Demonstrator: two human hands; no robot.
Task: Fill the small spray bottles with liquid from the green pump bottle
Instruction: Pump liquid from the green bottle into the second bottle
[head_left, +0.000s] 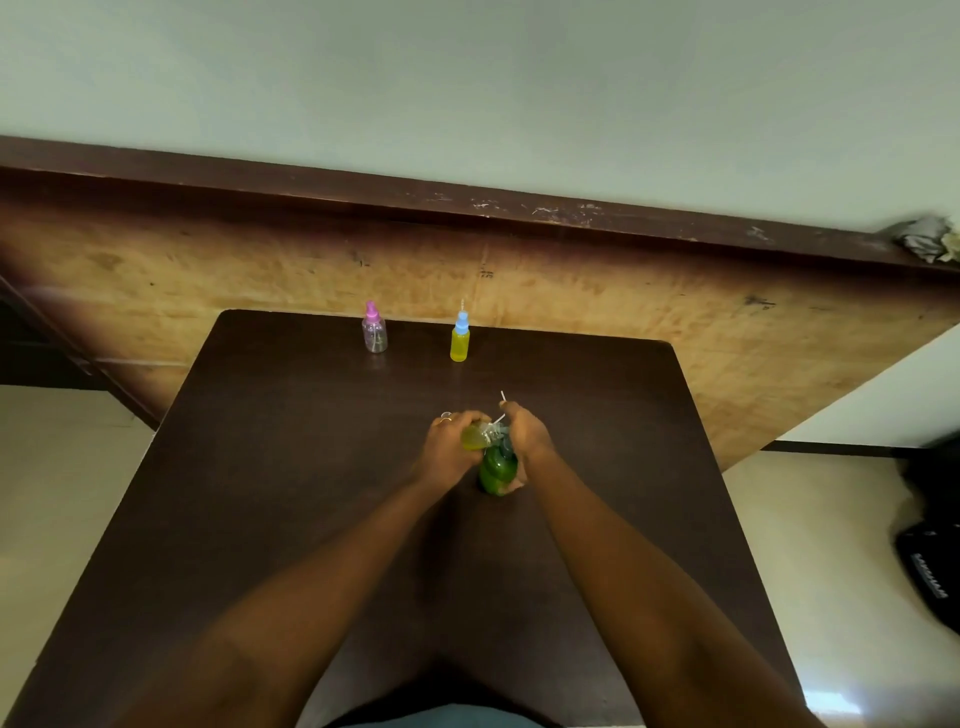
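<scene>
— Checking where we stand: how many of the small bottles have we filled?

— One looks done. The blue-capped bottle (460, 340), well beyond our fingertips at the far end of the table (291, 467), is yellow nearly to its neck and has its sprayer on. We judge that one finished.

— And the one at our fingers?

— Our left hand (451, 441) has its fingers wrapped round the small open bottle (475, 436), which is tipped toward the spout of the green pump bottle (497, 470). It has yellow-green liquid in it, but we cannot tell how full it is.

— What is our right hand (527, 431) doing?

— Its fingers are clenched over the top of the green pump bottle, which stands on the table directly under them and just beside the left fingers. A thin white tube (502, 398) sticks out past the right knuckles. We take it for the dip tube of the removed sprayer, though how it is held is hidden.

— So what is left?

— We have to top this one up and screw its sprayer back on. The pink-capped bottle (374, 332), far ahead of the left fingers and apart from the blue one, looks clear and empty. By our reckoning we are about halfway.
</scene>
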